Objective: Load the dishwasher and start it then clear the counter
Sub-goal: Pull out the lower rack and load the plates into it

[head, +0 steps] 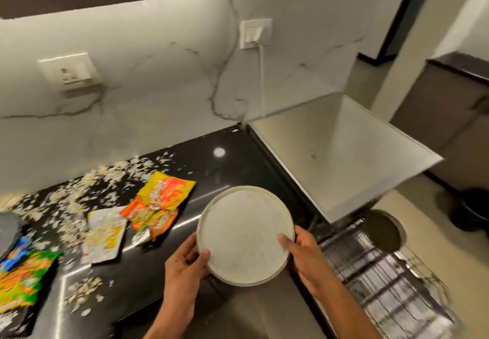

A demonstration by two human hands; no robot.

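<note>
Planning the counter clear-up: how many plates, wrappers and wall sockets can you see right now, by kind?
Plates: 1, the white plate, held by left hand and right hand.
Snack wrappers: 3, orange-yellow, silver-yellow, green-blue.
Wall sockets: 2.
Total: 6.

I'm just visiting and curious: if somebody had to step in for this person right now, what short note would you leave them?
Left hand and right hand both grip the white plate, held above the counter edge.
The dishwasher rack is pulled out to the right; it looks unloaded.
Left to do: rack the plate, start the machine, then clear the wrappers and scattered flakes.
</note>
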